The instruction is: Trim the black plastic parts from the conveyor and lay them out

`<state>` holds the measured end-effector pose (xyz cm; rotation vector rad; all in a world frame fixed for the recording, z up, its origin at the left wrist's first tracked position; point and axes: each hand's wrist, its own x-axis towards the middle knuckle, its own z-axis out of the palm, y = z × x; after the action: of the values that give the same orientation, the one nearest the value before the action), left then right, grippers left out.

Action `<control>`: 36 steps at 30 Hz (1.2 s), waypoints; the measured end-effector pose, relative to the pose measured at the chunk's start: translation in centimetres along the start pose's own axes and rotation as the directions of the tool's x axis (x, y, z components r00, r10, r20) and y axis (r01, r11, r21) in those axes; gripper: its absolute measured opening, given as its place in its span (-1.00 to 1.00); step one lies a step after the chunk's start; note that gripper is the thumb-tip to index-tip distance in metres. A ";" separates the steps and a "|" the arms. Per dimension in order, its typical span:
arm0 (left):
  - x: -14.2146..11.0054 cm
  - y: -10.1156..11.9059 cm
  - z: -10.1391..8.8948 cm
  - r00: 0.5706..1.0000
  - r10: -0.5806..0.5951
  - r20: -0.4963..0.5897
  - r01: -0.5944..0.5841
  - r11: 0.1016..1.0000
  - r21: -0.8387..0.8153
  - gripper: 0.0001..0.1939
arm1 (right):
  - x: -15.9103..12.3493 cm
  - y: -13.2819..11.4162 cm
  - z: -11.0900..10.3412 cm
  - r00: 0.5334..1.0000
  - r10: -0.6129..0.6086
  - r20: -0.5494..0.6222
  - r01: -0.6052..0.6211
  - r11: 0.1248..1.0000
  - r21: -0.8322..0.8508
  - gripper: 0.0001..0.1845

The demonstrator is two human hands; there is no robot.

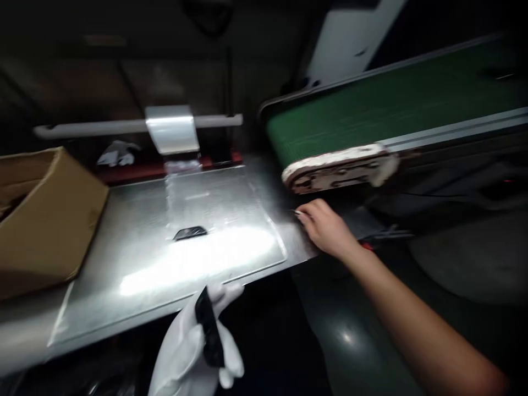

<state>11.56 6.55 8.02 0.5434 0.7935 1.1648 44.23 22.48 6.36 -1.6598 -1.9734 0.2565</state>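
The left hand [185, 346] grips a black part [209, 330] by the table's [136, 220] near edge; the right hand [325, 228] curls at right, contents unclear.

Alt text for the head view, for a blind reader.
A white-gloved left hand holds a black piece before a metal table where another black piece lies; the bare right hand is near a green conveyor belt.

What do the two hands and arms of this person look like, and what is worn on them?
The left hand wears a plain white glove that covers the fingers; no marking can be made out on it. The right hand is bare, and no sleeve shows on the right forearm.
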 end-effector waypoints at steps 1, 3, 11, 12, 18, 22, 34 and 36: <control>0.2 0.0 0.1 0.999 0.042 0.034 -0.042 0.999 -0.004 -0.58 | -0.6 -1.6 -0.1 1.000 -0.013 0.023 0.012 0.999 0.042 -0.74; 0.7 0.1 -0.1 0.992 0.099 0.072 -0.098 0.995 -0.016 -0.61 | -2.3 -5.5 -0.3 0.985 -0.084 0.151 0.050 0.976 0.212 -0.73; -1.2 0.0 -2.2 0.990 0.120 0.067 -0.115 0.990 -0.081 -0.42 | -6.2 -18.0 2.0 0.740 -0.544 0.396 0.191 0.735 0.651 -0.74; -1.5 0.0 -2.4 0.992 0.109 0.061 -0.104 0.992 -0.078 -0.39 | -6.3 -18.4 2.6 0.735 -0.543 0.407 0.190 0.741 0.644 -0.74; -2.5 -0.1 -3.6 0.994 0.108 0.029 -0.107 0.994 -0.029 -0.40 | -6.4 -18.9 3.9 0.704 -0.582 0.407 0.280 0.754 0.594 -0.76; -2.5 -0.1 -3.9 0.990 0.119 0.071 -0.116 0.992 -0.051 -0.42 | -6.4 -19.0 3.6 0.690 -0.606 0.397 0.333 0.752 0.569 -0.77; -1.9 0.0 -3.8 0.997 0.033 0.068 -0.032 0.999 -0.023 -0.45 | -6.0 -18.0 3.3 0.646 -0.622 0.442 0.355 0.758 0.548 -0.78; -1.9 0.1 -3.6 0.998 0.023 0.060 -0.022 0.999 -0.023 -0.47 | -5.9 -17.9 3.2 0.634 -0.627 0.452 0.357 0.756 0.549 -0.81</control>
<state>8.32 4.71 6.31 0.5674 0.7232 1.1715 27.84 13.49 10.51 -0.7135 -2.5320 1.0316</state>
